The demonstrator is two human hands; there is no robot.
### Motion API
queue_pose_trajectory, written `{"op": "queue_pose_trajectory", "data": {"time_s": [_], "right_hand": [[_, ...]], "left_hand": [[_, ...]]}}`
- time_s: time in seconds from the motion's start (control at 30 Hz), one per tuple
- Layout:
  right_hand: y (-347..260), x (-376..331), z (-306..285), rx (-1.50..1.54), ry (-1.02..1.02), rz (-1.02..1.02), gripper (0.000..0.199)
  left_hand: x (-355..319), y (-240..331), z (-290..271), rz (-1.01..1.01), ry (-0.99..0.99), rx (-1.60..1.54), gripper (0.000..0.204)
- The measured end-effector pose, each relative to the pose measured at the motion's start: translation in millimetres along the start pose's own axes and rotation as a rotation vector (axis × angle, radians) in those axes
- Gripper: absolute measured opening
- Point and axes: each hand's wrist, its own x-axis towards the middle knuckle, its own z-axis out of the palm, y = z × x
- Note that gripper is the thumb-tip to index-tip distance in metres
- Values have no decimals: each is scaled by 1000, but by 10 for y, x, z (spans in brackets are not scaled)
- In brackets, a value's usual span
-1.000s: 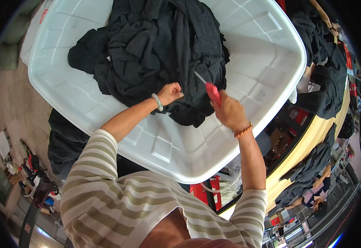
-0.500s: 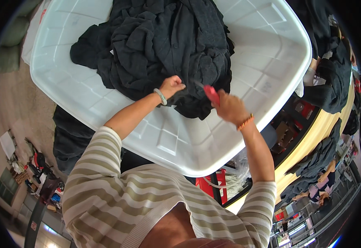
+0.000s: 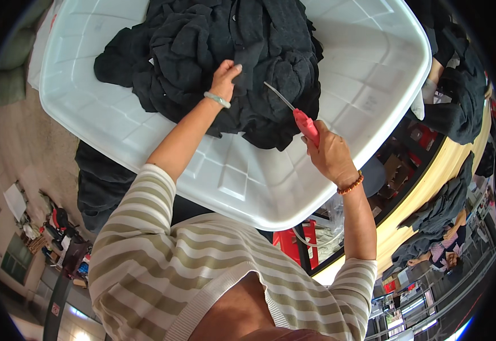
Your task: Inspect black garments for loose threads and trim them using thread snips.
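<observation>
A heap of black garments lies in a large white plastic tub; buttons show on some of the cloth. My left hand, a pale bangle on its wrist, is closed on the edge of a black garment at the middle of the heap. In my right hand is a red-handled tool with a thin, slightly curved metal end. That end points up and left over the cloth, apart from my left hand. Fingers wrap round the handle, so its lower part is hidden.
At the right, a wooden-topped table carries more dark garments. Another person is farther off behind it. A red plastic stool stands below the tub's near corner. Dark cloth hangs beneath the tub's left side.
My left hand has moved up, away from me, and now grips a garment edge. My right hand has drawn back down and to the right with the tool.
</observation>
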Motion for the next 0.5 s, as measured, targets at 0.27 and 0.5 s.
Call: {"op": "queue_pose_trajectory", "data": {"time_s": [0.27, 0.5], "right_hand": [[42, 120, 66, 218, 80, 130, 38], [99, 523, 50, 480, -26, 392, 55]], "left_hand": [[-298, 123, 94, -33, -366, 341, 10], [-804, -87, 308, -93, -508, 226, 13]]}}
